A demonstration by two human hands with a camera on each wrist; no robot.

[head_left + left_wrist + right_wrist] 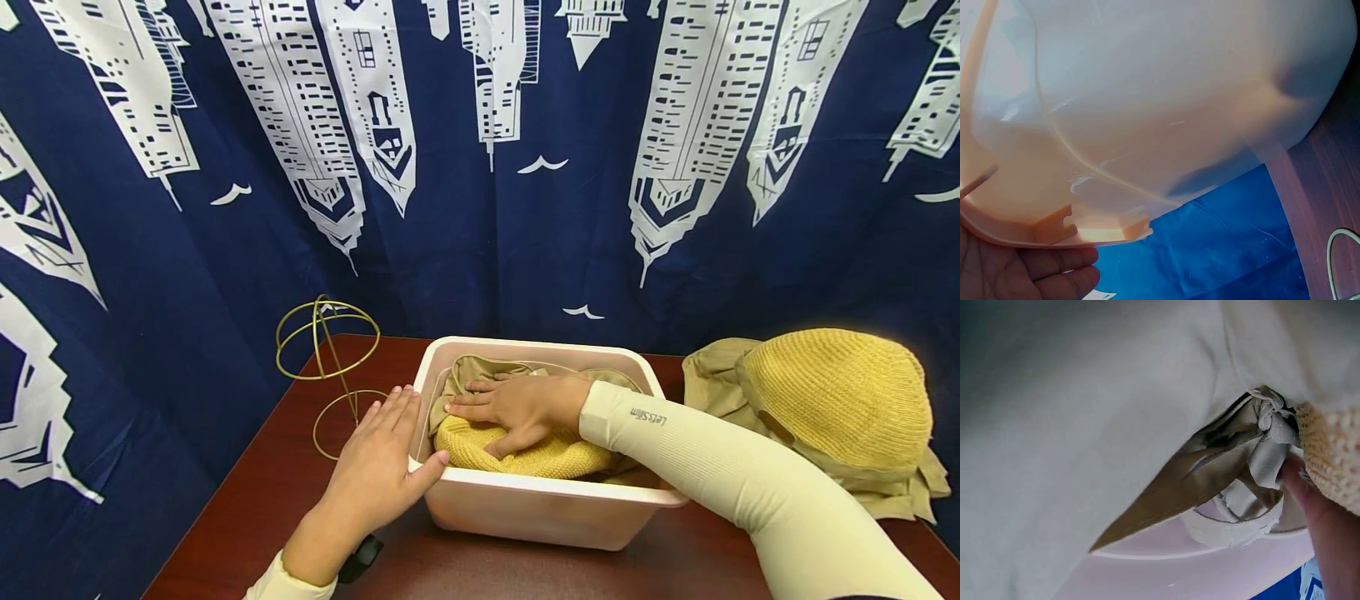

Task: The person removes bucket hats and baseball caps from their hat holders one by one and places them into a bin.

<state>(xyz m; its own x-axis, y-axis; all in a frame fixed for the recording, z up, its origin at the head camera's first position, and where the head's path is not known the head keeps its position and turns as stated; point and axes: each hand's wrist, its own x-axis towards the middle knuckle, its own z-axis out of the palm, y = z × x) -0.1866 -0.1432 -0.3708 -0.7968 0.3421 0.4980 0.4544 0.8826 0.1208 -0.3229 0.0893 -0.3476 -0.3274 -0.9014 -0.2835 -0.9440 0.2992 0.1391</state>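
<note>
Left hand (382, 458): rests at left rim of pale bin (555, 512), with fingers straight, thumb apart. Right hand (525, 408): lies inside bin with fingers spread, touching yellow knitwear (562, 459) beside khaki cloth (474, 368). Left of bin: gold wire stand (348, 394). Right: yellow knit hat (840, 392) on khaki garment (708, 375). Underneath bin: dark red table (273, 475)
</note>
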